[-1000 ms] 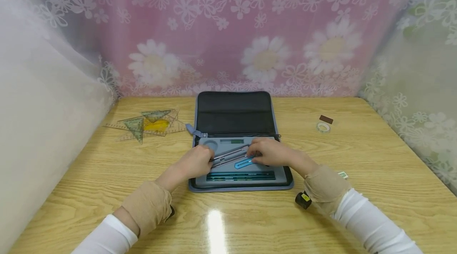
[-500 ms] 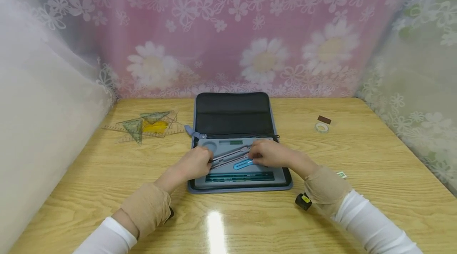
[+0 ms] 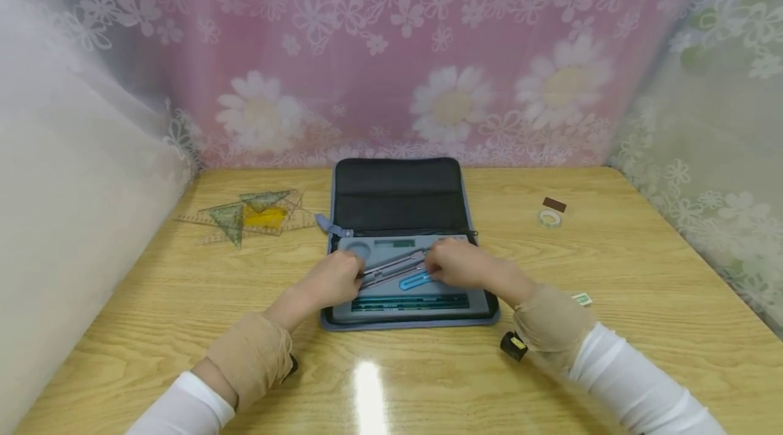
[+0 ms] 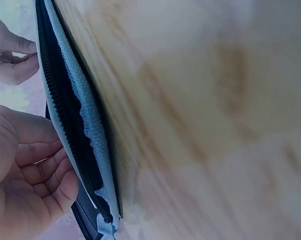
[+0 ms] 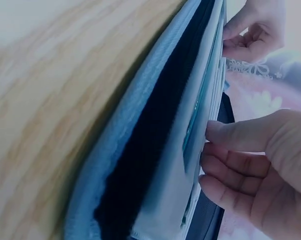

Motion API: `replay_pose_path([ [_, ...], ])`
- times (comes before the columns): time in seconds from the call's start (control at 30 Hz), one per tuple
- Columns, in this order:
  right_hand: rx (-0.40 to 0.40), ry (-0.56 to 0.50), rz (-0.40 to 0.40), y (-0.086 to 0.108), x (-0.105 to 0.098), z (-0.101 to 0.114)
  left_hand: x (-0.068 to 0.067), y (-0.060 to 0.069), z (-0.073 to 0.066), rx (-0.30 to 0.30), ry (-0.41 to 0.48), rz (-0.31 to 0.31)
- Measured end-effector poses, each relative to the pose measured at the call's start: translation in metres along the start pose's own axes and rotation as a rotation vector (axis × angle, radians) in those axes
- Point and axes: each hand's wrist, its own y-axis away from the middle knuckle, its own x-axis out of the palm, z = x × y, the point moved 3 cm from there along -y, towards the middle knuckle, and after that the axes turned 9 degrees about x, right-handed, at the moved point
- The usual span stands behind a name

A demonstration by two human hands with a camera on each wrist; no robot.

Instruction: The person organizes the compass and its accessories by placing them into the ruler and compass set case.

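An open zippered drawing-set case (image 3: 400, 197) lies on the table with a grey tray (image 3: 379, 255) in its near half. Silver compasses (image 3: 391, 268) lie slantwise in the tray. My left hand (image 3: 336, 279), fingers curled, holds their left end. My right hand (image 3: 459, 263) reaches down over their right end and the end of a blue utility knife (image 3: 412, 281), covering both. In the right wrist view, the thumb and fingertips of my right hand (image 5: 250, 165) touch the tray; whether they pinch anything is hidden. Dark green pencils (image 3: 410, 302) fill the front slot.
Clear set squares (image 3: 226, 223), rulers and a yellow piece (image 3: 265, 217) overlap at the left. A brown strip (image 3: 554, 204) and a tape roll (image 3: 549, 218) lie at the right. Behind my right wrist is a small white-and-green item (image 3: 582, 298).
My right hand and forearm have shifted slightly left, fingers lower over the knife's end. My left hand stays at the compasses' left end. The head view has moved a little.
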Motion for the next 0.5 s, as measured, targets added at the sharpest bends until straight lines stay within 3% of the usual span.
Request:
replay_pose_path([
  [0.13, -0.016, -0.001, -0.042, 0.005, -0.001, -0.005, 0.0, 0.0, 0.0, 0.008, 0.008, -0.005],
  [0.23, 0.006, -0.012, -0.12, 0.01, -0.007, -0.018, 0.001, 0.0, 0.001, 0.003, 0.025, 0.0],
  [0.37, 0.171, -0.009, -0.209, 0.018, -0.028, -0.05, 0.001, 0.0, 0.002, -0.013, 0.043, 0.009],
  [0.5, 0.386, -0.023, -0.235, 0.031, -0.051, -0.091, 0.0, -0.001, 0.003, -0.017, 0.053, 0.009],
])
